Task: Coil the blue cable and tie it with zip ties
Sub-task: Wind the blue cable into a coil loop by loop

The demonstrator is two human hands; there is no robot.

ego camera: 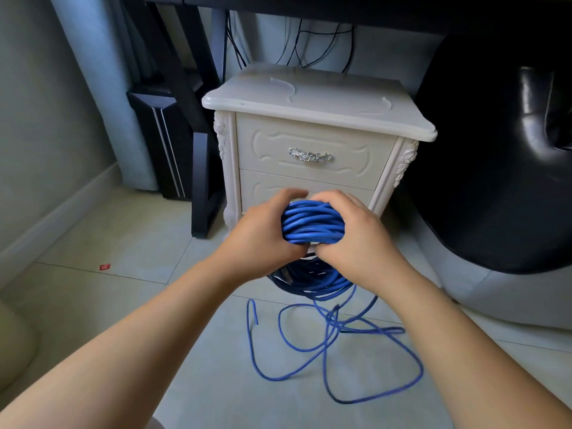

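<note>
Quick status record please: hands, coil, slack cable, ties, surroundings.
left hand: grips the blue cable coil from its left side
right hand: grips the same coil from the right
coil: many turns bunched together, held in front of the white nightstand
loose length: several uncoiled loops on the tiled floor below the hands
zip ties: none clearly visible
other: small red scrap on the floor, far left

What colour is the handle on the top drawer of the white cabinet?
Silver, with an ornate floral shape: the metal drawer handle on the white carved cabinet shows best in the head view.
</note>
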